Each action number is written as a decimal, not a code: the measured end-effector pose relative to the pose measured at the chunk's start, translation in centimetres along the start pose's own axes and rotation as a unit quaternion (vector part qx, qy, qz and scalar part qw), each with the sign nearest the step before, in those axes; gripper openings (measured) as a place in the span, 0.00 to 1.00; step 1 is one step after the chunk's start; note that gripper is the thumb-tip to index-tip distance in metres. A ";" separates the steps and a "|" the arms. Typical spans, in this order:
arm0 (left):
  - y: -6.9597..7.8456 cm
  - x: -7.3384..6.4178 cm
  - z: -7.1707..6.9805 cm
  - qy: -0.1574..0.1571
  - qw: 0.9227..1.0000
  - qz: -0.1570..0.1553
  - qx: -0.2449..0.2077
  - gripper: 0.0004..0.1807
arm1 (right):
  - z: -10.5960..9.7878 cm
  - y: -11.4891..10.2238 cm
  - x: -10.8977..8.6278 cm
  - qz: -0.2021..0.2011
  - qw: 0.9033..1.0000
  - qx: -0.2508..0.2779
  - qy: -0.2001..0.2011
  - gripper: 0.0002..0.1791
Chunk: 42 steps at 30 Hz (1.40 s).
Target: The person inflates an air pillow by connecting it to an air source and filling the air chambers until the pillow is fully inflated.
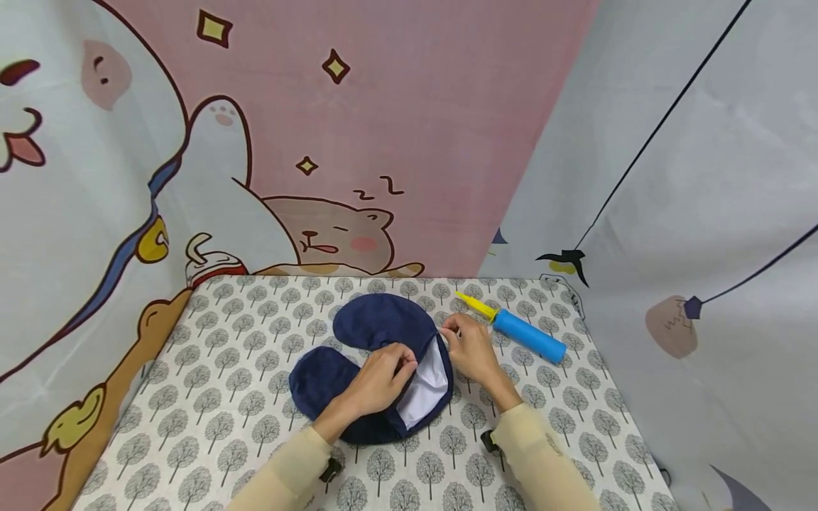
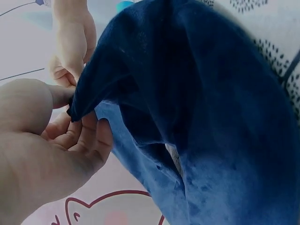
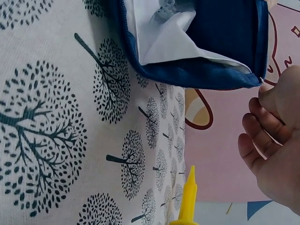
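In the head view, a navy U-shaped cushion (image 1: 383, 319) lies on the patterned table (image 1: 192, 440), its white lining (image 1: 424, 387) showing at the right; a blue-and-yellow pump (image 1: 525, 333) lies far right of it. In the left wrist view, the left hand (image 2: 51, 145) pinches the fabric edge. In the right wrist view, the right hand (image 3: 279, 136) pinches the opening's far corner

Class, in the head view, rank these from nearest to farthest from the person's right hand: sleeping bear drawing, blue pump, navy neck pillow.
1. Navy neck pillow: touching the right hand, on its left.
2. Blue pump: to its right.
3. Sleeping bear drawing: farther back, leftward.
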<state>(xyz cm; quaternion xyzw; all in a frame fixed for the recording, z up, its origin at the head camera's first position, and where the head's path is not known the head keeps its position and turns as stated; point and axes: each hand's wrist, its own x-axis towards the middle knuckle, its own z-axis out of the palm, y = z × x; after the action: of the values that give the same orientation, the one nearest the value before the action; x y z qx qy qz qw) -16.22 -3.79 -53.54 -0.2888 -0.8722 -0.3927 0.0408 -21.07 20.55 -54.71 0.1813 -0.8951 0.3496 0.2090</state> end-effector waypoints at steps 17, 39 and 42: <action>-3.0 0.1 -1.6 0.034 0.998 -0.034 -0.049 0.04 | 0.3 0.8 0.5 0.026 0.999 -0.014 -0.020 0.03; -6.6 2.4 -1.2 0.024 0.996 -0.082 -0.018 0.02 | 0.0 -2.1 -4.3 -0.107 0.988 0.009 -0.113 0.08; -6.9 2.4 -1.0 0.019 0.996 -0.089 -0.013 0.02 | 0.5 -2.2 -4.7 -0.129 0.981 0.004 -0.144 0.08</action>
<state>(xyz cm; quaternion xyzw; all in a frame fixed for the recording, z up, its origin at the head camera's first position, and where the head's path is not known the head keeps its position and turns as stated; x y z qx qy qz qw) -22.06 -6.99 -56.74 -0.2033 -0.8883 -0.4115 0.0181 -16.15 19.50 -56.15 0.3449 -0.8833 0.2937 0.1206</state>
